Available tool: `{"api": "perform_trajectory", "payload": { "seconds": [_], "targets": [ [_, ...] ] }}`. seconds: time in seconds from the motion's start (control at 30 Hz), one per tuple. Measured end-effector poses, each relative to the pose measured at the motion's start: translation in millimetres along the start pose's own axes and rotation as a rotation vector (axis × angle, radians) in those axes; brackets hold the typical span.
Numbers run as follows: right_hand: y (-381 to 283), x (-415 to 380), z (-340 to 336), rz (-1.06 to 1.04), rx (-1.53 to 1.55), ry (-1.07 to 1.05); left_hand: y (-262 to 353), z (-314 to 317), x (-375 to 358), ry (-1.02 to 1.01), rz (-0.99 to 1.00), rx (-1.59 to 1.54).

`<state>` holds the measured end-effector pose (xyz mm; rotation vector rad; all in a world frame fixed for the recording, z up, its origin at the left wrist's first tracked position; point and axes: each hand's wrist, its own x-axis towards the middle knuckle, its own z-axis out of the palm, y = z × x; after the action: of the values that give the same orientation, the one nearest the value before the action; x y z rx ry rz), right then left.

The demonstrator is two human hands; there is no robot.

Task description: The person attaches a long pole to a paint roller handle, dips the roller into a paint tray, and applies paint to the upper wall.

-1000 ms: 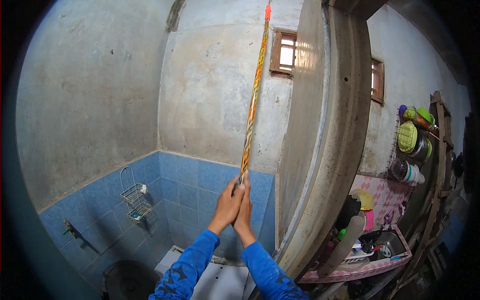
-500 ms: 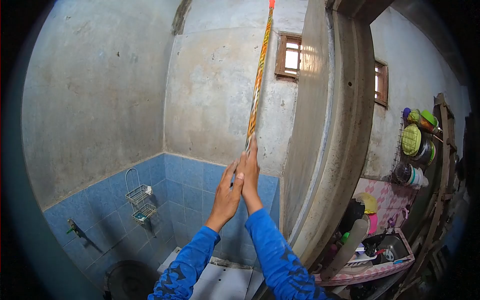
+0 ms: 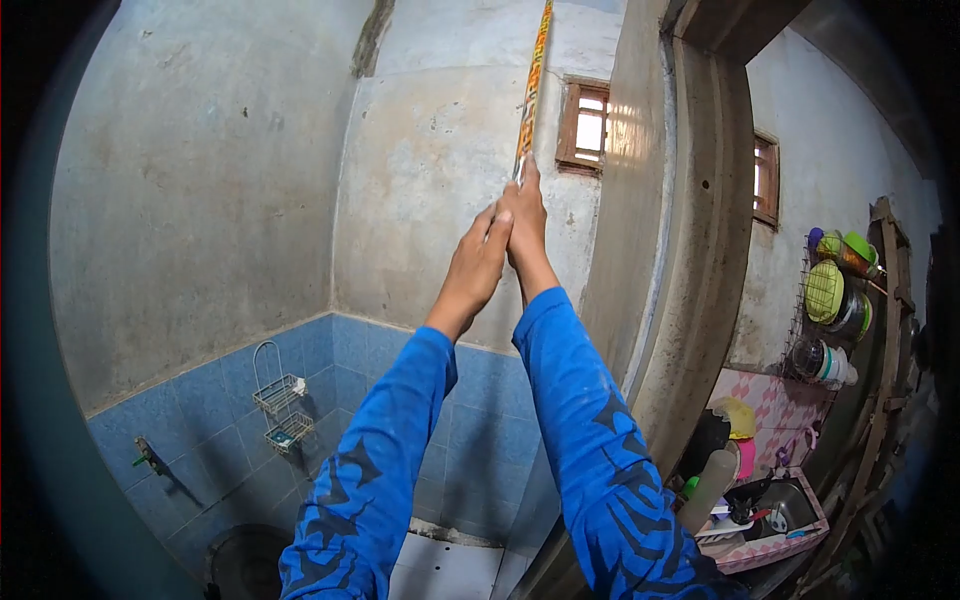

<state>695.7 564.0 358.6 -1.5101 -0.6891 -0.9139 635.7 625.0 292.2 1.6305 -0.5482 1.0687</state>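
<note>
A long, thin pole (image 3: 535, 80) with a yellow, orange and black pattern rises steeply in front of me. Its upper end runs out of the top of the view. My right hand (image 3: 528, 225) is closed around the lower part, one finger stretched up along it. Pressed against the right hand from the left, my left hand (image 3: 476, 268) is also closed at the pole, its thumb lying by the right hand. The hands hide the lower part of the pole. Both arms reach forward and up in blue patterned sleeves.
A small wooden-framed window (image 3: 583, 125) is in the wall beside the pole. The door frame (image 3: 700, 200) stands close on the right. A wire rack (image 3: 280, 395) hangs on blue tiles at left. Beyond the frame are a sink (image 3: 790, 505) and hanging dishes (image 3: 825, 290).
Both hands have moved up together with the pole, and the arms are stretched further. The pole's red tip, visible before at the top, is now out of view.
</note>
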Motion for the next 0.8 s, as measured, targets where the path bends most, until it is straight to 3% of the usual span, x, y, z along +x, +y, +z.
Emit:
{"api": "perform_trajectory", "payload": {
  "seconds": [0.07,0.13,0.3,0.37,0.4,0.5,0.6,0.67,0.8],
  "targets": [
    [-5,11,0,-0.012,-0.018,0.014,16,5,7,-0.06,-0.178,-0.212],
    [-11,16,-5,0.049,0.037,-0.044,12,8,14,-0.068,-0.149,-0.245],
    [13,2,-7,-0.033,-0.032,0.019,-6,15,1,-0.078,-0.098,-0.169],
    [30,-21,-9,-0.044,-0.02,0.018,-5,16,-24,-0.066,-0.147,-0.169],
    [23,-40,-21,0.104,0.058,-0.117,-5,16,-36,-0.05,-0.196,-0.172],
    [55,-82,-17,-0.048,0.097,-0.049,-28,4,-53,-0.027,-0.192,0.1],
    [71,-120,-17,-0.024,0.026,-0.031,-52,-5,-62,0.007,-0.242,0.058],
    [76,-145,-19,0.138,0.098,-0.106,-56,-4,-68,-0.013,-0.263,0.044],
    [72,-193,-24,0.116,0.104,-0.104,-65,6,-77,-0.1,-0.269,-0.017]
  ]
}}
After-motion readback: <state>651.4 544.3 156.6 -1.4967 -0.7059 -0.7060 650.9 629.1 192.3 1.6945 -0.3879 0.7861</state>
